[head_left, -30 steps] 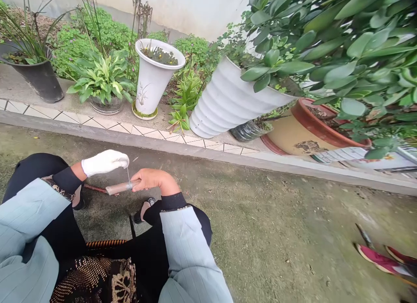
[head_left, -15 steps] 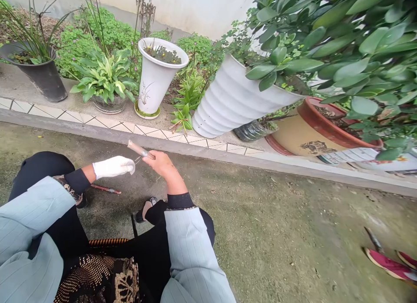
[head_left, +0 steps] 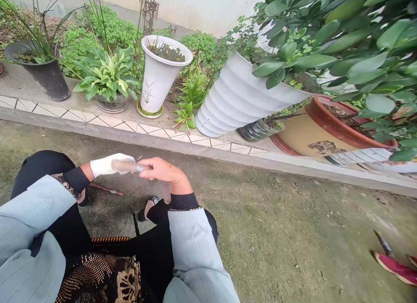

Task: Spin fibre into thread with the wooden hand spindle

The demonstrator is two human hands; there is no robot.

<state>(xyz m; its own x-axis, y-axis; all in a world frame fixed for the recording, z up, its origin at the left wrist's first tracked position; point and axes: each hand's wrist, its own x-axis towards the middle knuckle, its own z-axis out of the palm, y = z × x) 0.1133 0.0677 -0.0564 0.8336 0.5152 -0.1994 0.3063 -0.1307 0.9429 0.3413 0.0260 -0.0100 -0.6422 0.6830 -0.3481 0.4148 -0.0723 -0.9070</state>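
Observation:
My right hand [head_left: 161, 169], bare, is closed around a short stick [head_left: 125, 165] with grey wire [head_left: 140, 167] wound about its middle. The stick's pale end is blurred and points left, across the fingers of my left hand [head_left: 106, 164]. That hand wears a white glove, and its fingers are closed, partly hidden behind the stick. A thin tip shows just above the stick, too small to name. Below my right wrist a blurred grey piece [head_left: 167, 193] hangs down. On the ground beneath my left wrist lies a reddish stick [head_left: 106, 189], also bound with wire.
Along the tiled ledge [head_left: 143, 128] stand a black pot [head_left: 54, 81], a leafy plant [head_left: 106, 77], a white vase-shaped pot [head_left: 159, 81], a large ribbed white pot [head_left: 234, 96] and a tan pot [head_left: 302, 127]. A red shoe [head_left: 395, 267] is at the right edge on concrete.
My right hand has turned the stick from a slant to nearly level and moved it left over the gloved fingers. The grey piece below my right wrist has come into view.

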